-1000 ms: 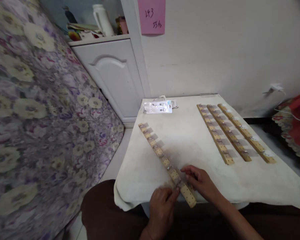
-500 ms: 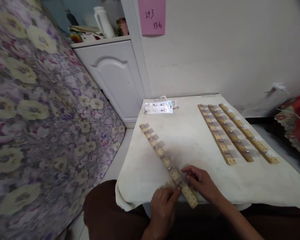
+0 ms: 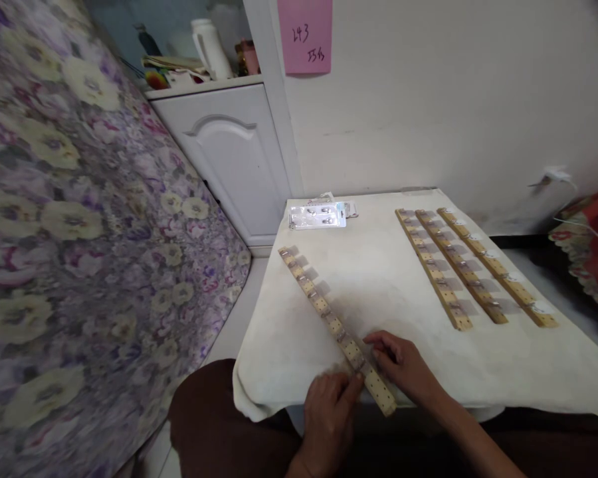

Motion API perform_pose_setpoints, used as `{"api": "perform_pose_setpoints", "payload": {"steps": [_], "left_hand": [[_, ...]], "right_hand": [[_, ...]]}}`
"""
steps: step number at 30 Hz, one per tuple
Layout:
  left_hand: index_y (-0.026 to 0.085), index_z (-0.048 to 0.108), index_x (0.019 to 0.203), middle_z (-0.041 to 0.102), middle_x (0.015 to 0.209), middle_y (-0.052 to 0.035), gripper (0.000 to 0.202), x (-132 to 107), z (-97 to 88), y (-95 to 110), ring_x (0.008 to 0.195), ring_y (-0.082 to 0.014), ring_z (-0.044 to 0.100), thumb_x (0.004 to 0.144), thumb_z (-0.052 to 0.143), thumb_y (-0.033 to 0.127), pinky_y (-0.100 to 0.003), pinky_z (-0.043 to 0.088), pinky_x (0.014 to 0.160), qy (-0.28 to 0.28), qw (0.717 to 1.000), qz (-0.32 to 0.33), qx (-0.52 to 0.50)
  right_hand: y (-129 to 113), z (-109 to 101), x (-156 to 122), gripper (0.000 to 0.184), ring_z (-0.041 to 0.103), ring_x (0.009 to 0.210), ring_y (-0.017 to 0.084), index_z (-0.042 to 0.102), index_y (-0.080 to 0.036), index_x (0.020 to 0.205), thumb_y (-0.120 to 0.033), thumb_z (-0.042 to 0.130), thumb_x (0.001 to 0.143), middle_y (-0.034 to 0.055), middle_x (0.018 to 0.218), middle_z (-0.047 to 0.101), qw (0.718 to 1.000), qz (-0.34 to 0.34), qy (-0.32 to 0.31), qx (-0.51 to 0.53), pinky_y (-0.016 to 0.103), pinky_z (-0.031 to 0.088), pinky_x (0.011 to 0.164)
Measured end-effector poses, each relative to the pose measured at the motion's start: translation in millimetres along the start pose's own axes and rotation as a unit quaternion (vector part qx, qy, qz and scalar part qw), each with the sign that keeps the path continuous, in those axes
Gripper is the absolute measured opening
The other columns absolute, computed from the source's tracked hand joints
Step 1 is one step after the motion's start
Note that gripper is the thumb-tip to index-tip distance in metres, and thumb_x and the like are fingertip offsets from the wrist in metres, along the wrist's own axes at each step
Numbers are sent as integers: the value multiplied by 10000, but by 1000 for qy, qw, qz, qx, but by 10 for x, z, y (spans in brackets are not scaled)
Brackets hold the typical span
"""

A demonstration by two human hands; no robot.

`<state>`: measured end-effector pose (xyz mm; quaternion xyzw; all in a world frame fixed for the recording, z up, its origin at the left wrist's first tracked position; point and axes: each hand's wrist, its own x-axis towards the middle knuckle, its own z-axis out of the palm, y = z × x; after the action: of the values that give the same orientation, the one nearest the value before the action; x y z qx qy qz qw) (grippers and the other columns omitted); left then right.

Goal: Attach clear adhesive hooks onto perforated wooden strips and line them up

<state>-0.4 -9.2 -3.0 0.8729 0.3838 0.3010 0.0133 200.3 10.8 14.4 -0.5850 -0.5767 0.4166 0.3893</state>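
- The perforated wooden strip [image 3: 335,325] lies slantwise on the cloth-covered table [image 3: 274,358], its near end by the table's edge, with metal pieces set along it.
- The left hand [image 3: 329,405] is at the near part of that strip, fingers bent and thumb touching it beside a metal piece; I can't tell whether it grips anything.
- The right hand [image 3: 403,362] is just across the strip, fingers partly curled; whether it holds something small, I can't make out.
- Over by the wall, a clear package [image 3: 301,218] has small shiny metal pieces [image 3: 325,210] inside.
- To the right, three similar strips [image 3: 446,293] lie side by side.
- On the cabinet shelf [image 3: 204,87] stands a white jug [image 3: 213,50], its contents hidden.
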Motion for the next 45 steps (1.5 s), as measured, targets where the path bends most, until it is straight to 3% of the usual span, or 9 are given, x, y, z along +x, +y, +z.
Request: {"api": "perform_pose_setpoints", "payload": {"steps": [3,10,16,22,28,33,38,42,45], "left_hand": [[238,566,1148,586,781,-19,335,7,-2,5,698,-145,517,860,427,138,-270,416,623,-1,1000,-4,7],[276,558,1183,597,819,-18,379,-60,32,-71,723,-153,547,849,436,144,-278,437,649,-4,1000,-3,-6],[217,566,1140,616,862,-43,396,-65,20,-111,770,-159,574,804,418,68,-277,469,656,33,998,13,-47],[196,607,1037,630,862,-58,334,-60,23,-114,789,-164,593,797,422,55,-276,488,673,47,997,2,-61],[196,588,1108,625,898,-64,362,-85,50,-141,804,-172,584,814,407,89,-283,490,675,39,998,5,-55],[243,588,1141,624,847,-29,369,-77,48,-116,767,-160,570,839,407,132,-276,467,672,10,1000,-11,-25],[254,592,1152,626,820,-21,371,-59,22,-79,740,-159,572,852,402,145,-276,459,661,-5,1000,-22,-17],[235,599,1111,625,833,-29,334,-64,46,-117,744,-154,575,853,406,148,-267,471,655,25,1000,3,-15],[203,597,1089,629,854,-47,318,-62,76,-174,760,-155,588,843,405,137,-256,483,647,59,998,33,-16]], "right_hand": [[-15,7,0,220,595,724,186,626,-207,973,-217,504,791,16,755,633,1000,-10,11,-7,288,462,666],[31,-57,-80,270,522,547,137,566,-222,1053,-350,521,819,-13,722,565,997,29,61,47,256,431,517],[97,-181,-445,199,537,649,169,593,-220,902,-396,549,821,-2,692,560,997,15,70,-34,284,433,609],[19,-32,-731,251,535,670,159,568,-253,967,-335,644,742,8,821,577,994,8,59,-88,281,445,626],[-19,33,-723,334,561,804,183,556,-251,1009,-300,675,700,22,927,592,988,-31,69,-135,290,448,711],[-18,6,-622,195,559,703,157,549,-202,973,-338,510,839,10,786,588,993,-1,71,-99,273,443,661],[-10,-18,-535,174,553,669,154,559,-190,900,-345,510,838,-7,706,577,995,16,56,-75,258,432,627],[-38,27,-605,191,542,649,145,548,-203,927,-343,568,799,-16,731,571,993,32,56,-97,251,428,611],[-84,98,-685,339,548,724,155,528,-224,994,-279,675,693,-1,869,569,987,10,64,-148,262,435,662]]}}
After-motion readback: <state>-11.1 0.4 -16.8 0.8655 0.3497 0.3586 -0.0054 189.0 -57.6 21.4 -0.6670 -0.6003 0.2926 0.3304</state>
